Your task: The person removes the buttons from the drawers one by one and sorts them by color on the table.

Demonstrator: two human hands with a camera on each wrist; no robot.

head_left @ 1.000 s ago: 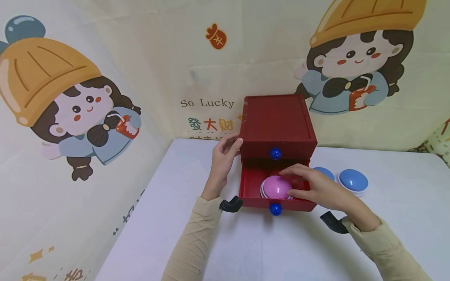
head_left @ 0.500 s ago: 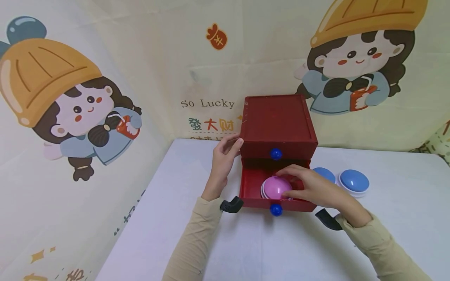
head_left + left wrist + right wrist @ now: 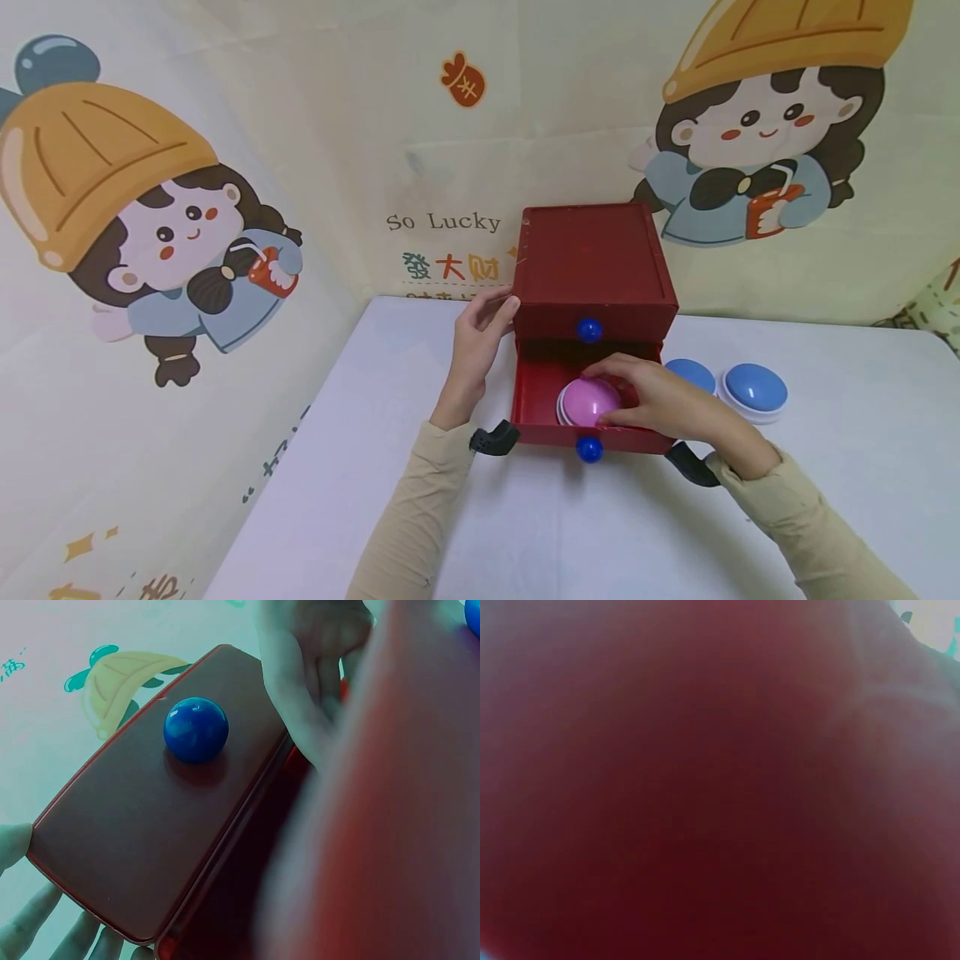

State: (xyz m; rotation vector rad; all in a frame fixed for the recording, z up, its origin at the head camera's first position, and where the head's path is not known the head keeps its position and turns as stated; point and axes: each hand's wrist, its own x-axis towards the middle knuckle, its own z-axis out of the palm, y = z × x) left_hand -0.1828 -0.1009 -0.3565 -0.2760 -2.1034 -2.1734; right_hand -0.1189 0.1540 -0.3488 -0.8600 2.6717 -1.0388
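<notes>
A red two-drawer box (image 3: 592,254) stands on the white table, its lower drawer (image 3: 536,387) pulled out and its upper drawer pushed in. Inside the lower drawer sits a pink dome-topped button (image 3: 590,402) with a white base. My right hand (image 3: 667,396) reaches in from the right, thumb and fingers curved round the button's right side, gripping it. My left hand (image 3: 477,346) rests against the box's left side; in the left wrist view, its spread fingers (image 3: 37,911) touch the edge beside the upper drawer front (image 3: 112,832). The right wrist view is a dark red blur.
Two blue dome-topped buttons stand right of the box: the nearer one (image 3: 692,374) is partly behind my right hand, the other (image 3: 756,387) farther right. Blue ball knobs stick out from the upper (image 3: 589,330) and lower drawers. A printed cloth (image 3: 465,167) hangs close behind.
My right hand has shifted left over the pink button, and its fingers have closed in on it. The left hand and the box stay put.
</notes>
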